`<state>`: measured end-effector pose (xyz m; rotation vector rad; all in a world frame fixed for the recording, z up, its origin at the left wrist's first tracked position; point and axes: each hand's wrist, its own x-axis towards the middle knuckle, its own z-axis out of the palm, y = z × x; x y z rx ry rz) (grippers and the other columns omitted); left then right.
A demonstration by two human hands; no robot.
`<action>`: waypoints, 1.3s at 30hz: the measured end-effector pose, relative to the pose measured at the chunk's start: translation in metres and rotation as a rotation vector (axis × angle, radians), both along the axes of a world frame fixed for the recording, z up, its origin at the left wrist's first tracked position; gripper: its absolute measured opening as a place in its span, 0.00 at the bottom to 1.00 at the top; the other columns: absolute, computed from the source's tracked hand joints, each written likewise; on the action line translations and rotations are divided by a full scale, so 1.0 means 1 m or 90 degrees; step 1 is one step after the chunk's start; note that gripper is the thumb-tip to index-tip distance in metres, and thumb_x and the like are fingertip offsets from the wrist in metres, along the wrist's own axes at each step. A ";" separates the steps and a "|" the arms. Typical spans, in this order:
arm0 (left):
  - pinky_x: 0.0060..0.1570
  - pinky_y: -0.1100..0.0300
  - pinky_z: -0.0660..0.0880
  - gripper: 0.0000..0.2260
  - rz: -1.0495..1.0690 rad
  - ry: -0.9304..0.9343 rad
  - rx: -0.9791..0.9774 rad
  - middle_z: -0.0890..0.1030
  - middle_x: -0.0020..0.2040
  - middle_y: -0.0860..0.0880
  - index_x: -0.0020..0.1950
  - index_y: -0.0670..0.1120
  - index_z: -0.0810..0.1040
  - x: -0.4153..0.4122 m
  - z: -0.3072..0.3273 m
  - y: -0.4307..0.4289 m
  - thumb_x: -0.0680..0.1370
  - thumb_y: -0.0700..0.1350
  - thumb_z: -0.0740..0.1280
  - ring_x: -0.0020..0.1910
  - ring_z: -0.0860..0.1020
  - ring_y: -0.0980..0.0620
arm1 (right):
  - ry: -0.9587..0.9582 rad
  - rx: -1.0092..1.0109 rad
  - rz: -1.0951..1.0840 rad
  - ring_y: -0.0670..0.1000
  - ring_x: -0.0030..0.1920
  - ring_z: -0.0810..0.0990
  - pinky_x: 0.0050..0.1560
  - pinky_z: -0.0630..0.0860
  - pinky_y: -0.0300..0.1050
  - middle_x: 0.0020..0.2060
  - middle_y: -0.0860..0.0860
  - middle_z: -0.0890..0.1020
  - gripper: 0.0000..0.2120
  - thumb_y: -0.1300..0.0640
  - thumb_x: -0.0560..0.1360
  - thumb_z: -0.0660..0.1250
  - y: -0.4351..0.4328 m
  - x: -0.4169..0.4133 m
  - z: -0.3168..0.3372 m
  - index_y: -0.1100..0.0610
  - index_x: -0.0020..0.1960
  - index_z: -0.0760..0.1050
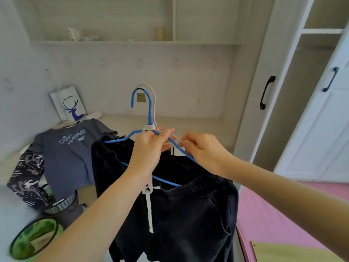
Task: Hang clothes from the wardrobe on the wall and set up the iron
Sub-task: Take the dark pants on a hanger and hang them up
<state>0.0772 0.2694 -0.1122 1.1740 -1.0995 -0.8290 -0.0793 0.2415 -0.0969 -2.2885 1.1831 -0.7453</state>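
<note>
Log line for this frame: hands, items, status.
left hand: grips blue hanger | right hand: pinches pink hanger | black drawstring trousers: hang on blue hanger | status: not yet hung up

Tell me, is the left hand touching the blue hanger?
Touching. The head view shows the left hand with its fingers pinching the blue hanger just below the neck.

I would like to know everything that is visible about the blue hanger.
The blue hanger is a thin rod, seemingly coated wire, held with its hook upward. The hook opens left and has a dark mark on top; a white collar joins neck and shoulders. Black trousers hang from it, its lower bar inside their waistband. The left hand pinches it just under the collar; the right hand pinches a pink hanger lying against it, at its right arm.
</note>
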 end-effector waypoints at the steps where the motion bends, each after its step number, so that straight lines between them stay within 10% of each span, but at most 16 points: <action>1: 0.51 0.59 0.80 0.11 0.006 -0.002 0.001 0.82 0.55 0.47 0.53 0.39 0.81 0.003 -0.005 -0.001 0.79 0.44 0.65 0.52 0.81 0.55 | 0.010 0.010 0.002 0.57 0.39 0.78 0.39 0.74 0.50 0.38 0.54 0.80 0.11 0.56 0.80 0.56 -0.001 0.004 -0.003 0.55 0.48 0.76; 8: 0.53 0.61 0.78 0.14 0.023 -0.037 0.026 0.77 0.64 0.48 0.53 0.39 0.81 0.021 -0.037 -0.027 0.78 0.48 0.65 0.50 0.79 0.68 | 0.056 0.107 0.030 0.59 0.44 0.80 0.47 0.76 0.55 0.42 0.56 0.82 0.12 0.52 0.79 0.59 -0.025 0.036 -0.029 0.61 0.49 0.74; 16: 0.52 0.60 0.79 0.12 0.080 -0.034 0.073 0.75 0.67 0.47 0.55 0.44 0.82 0.049 -0.053 -0.079 0.79 0.49 0.63 0.59 0.78 0.53 | -0.025 0.171 0.058 0.47 0.30 0.66 0.32 0.63 0.42 0.30 0.48 0.70 0.11 0.53 0.80 0.58 -0.080 0.067 -0.051 0.60 0.45 0.72; 26: 0.55 0.58 0.78 0.08 0.073 -0.074 0.129 0.73 0.68 0.55 0.54 0.51 0.80 0.090 -0.055 -0.137 0.80 0.43 0.62 0.64 0.74 0.57 | -0.108 0.217 0.144 0.48 0.30 0.66 0.34 0.63 0.43 0.27 0.47 0.68 0.12 0.56 0.79 0.60 -0.175 0.109 -0.062 0.53 0.36 0.70; 32: 0.53 0.55 0.79 0.12 0.147 -0.051 0.190 0.84 0.51 0.47 0.61 0.42 0.78 0.126 -0.059 -0.147 0.79 0.39 0.64 0.50 0.83 0.54 | -0.114 0.248 0.185 0.49 0.31 0.65 0.34 0.62 0.45 0.27 0.47 0.67 0.13 0.57 0.78 0.62 -0.219 0.136 -0.075 0.54 0.35 0.70; 39: 0.47 0.60 0.78 0.04 0.408 -0.235 0.134 0.84 0.37 0.50 0.47 0.49 0.81 0.198 -0.076 -0.142 0.77 0.42 0.68 0.40 0.82 0.54 | -0.110 0.249 0.235 0.50 0.31 0.63 0.35 0.60 0.46 0.26 0.47 0.66 0.15 0.57 0.77 0.64 -0.259 0.171 -0.086 0.53 0.31 0.69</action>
